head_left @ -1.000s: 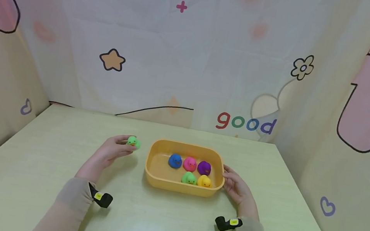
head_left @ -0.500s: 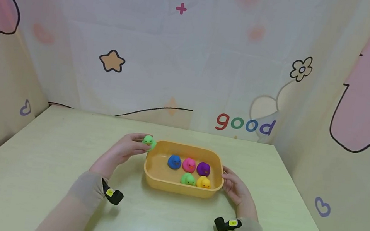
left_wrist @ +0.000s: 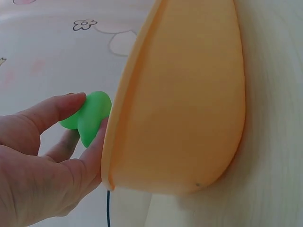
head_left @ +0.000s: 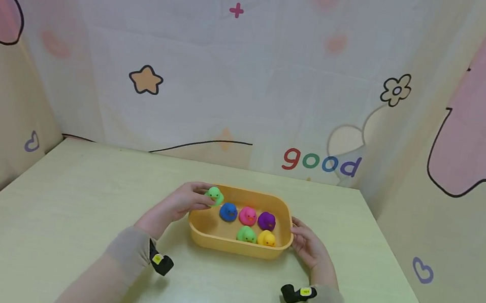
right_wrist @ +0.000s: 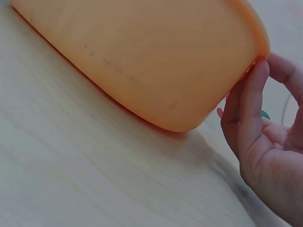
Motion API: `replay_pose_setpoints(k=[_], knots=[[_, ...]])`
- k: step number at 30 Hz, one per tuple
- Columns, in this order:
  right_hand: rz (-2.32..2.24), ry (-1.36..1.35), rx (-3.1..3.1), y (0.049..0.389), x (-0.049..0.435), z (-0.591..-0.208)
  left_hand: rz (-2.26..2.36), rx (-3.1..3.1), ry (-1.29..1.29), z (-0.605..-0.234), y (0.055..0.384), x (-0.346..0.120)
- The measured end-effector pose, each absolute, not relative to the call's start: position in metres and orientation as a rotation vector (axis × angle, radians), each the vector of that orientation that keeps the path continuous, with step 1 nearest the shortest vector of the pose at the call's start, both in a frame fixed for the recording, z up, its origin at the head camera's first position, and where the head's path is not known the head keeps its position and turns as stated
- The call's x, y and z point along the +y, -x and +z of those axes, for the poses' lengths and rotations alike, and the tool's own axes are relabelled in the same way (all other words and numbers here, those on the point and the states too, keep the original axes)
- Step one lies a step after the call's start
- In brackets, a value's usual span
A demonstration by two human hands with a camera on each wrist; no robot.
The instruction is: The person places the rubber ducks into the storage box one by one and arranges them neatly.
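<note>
My left hand (head_left: 184, 201) pinches a light green rubber duck (head_left: 215, 195) between thumb and fingers, over the left end of a yellow-orange plastic bin (head_left: 230, 245). In the left wrist view this green duck (left_wrist: 96, 109) appears just beyond the bin's rim. At the opposite end, my right hand (head_left: 312, 248) holds the rim, fingertips against the bin wall (right_wrist: 156, 71) in the right wrist view. Inside the bin, a blue duck (head_left: 228, 212), a pink duck (head_left: 248, 216) and a purple duck (head_left: 266, 221) form a back row. Before them sit another green duck (head_left: 247, 234) and a yellow duck (head_left: 266, 238).
The bin stands on a pale wooden table (head_left: 224, 292). A printed curtain (head_left: 251, 86) hangs behind the table and along both sides. Black wrist cameras are strapped over both sleeves, one on the left (head_left: 162, 265) and one on the right (head_left: 296, 295).
My left hand has carried the green duck rightward, from beside the bin to over its left end. The right hand stays at the bin's right rim, and the ducks inside keep their places.
</note>
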State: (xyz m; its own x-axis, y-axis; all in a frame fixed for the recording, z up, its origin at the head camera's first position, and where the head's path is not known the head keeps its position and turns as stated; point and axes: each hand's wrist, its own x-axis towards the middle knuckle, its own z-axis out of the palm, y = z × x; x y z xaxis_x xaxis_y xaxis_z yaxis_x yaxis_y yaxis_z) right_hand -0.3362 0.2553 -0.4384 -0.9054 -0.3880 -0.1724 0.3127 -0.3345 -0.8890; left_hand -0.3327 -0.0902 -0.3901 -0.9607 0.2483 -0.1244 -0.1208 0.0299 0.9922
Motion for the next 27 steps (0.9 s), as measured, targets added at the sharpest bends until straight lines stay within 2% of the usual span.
replay_pose_setpoints(k=[27], knots=[[-2.274,0.114,1.46,0.337,0.256,-0.44,1.706,2.279,-0.214,-0.405,0.326,-0.051]])
